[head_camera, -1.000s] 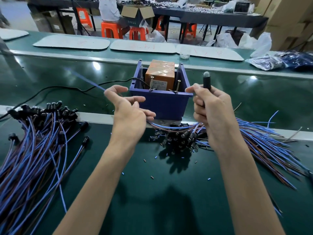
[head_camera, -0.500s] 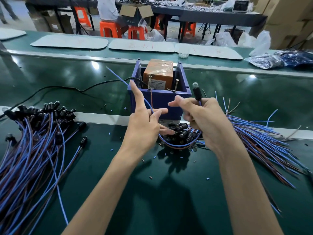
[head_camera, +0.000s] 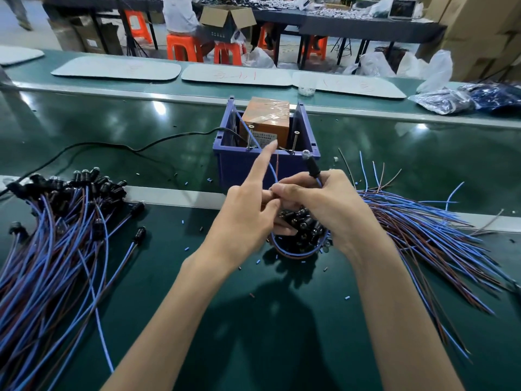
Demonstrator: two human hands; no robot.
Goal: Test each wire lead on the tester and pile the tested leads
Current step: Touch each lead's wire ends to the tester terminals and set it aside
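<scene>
The tester is an orange box point(head_camera: 266, 115) inside a blue bin point(head_camera: 239, 165), with two upright screws on the bin's front rim. My right hand point(head_camera: 318, 204) grips one wire lead point(head_camera: 310, 165) by its black connector end, which sticks up. The lead's blue and brown wires loop down under both hands. My left hand point(head_camera: 248, 213) pinches the wires near their free ends, index finger pointing up toward the screws. The blue wire end reaches up beside the left screw. A pile of leads point(head_camera: 53, 244) lies at the left. Another heap of leads point(head_camera: 417, 230) fans out to the right.
A black cable point(head_camera: 112, 145) runs from the bin off to the left across the green belt. A metal rail point(head_camera: 174, 194) crosses between bin and hands. Small bits of insulation dot the belt. Plastic bags point(head_camera: 451, 100) lie at far right. A person sits on orange stools beyond.
Both hands have come together in front of the bin. The right hand lowered the connector end, and the left hand took hold of the wire ends, lifting them toward the screws.
</scene>
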